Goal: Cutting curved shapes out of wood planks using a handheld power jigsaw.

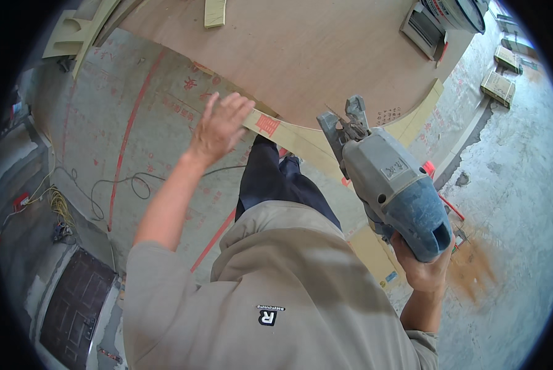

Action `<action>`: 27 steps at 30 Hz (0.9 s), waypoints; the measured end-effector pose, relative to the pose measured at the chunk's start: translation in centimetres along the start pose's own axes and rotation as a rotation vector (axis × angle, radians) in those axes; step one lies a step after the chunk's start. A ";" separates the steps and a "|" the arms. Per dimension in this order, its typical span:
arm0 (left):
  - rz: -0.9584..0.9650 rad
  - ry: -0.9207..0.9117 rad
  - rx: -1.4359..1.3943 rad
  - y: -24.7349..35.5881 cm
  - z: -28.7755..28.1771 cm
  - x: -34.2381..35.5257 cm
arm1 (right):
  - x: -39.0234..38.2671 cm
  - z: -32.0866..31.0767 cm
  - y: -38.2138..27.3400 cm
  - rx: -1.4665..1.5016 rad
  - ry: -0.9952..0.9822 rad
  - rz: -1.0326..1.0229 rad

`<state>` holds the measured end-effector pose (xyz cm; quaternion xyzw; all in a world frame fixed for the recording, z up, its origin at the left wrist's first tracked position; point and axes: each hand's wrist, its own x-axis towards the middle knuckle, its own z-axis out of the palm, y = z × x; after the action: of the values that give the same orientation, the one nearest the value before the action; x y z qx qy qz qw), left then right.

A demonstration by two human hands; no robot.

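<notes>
My right hand (421, 265) holds a grey and blue jigsaw (396, 188) by its rear, with the blade and shoe tipped upward in front of a pale curved wooden strip (301, 142). The strip runs along the near edge of a large plywood board (301, 49). My left hand (224, 123) is at the strip's left end with fingers apart; whether it touches the wood I cannot tell.
A bucket (458, 12) and grey metal piece (421, 34) sit on the board, with a short strip (214, 12). Curved pieces (70, 40) lie far left. Cords (134, 182) cross the floor. Boxes (498, 89) lie at right; a dark door (70, 302) stands lower left.
</notes>
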<state>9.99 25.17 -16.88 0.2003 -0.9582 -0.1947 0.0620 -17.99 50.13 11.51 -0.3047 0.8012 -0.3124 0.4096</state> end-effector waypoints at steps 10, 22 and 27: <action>-0.179 -0.120 -0.284 -1.3 -1.6 2.1 | 1.4 1.8 0.0 -0.047 -0.067 -0.048; 0.121 0.131 -0.223 8.0 3.8 -4.9 | 4.0 3.4 -2.1 -0.152 -0.191 -0.067; 0.398 -0.042 -0.333 18.2 10.1 -2.4 | 6.0 6.4 -3.1 -0.225 -0.242 -0.142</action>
<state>3.64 45.03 -19.01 -0.0089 -0.9345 -0.3379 0.1115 -14.72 42.12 8.08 -0.4397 0.7523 -0.2102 0.4433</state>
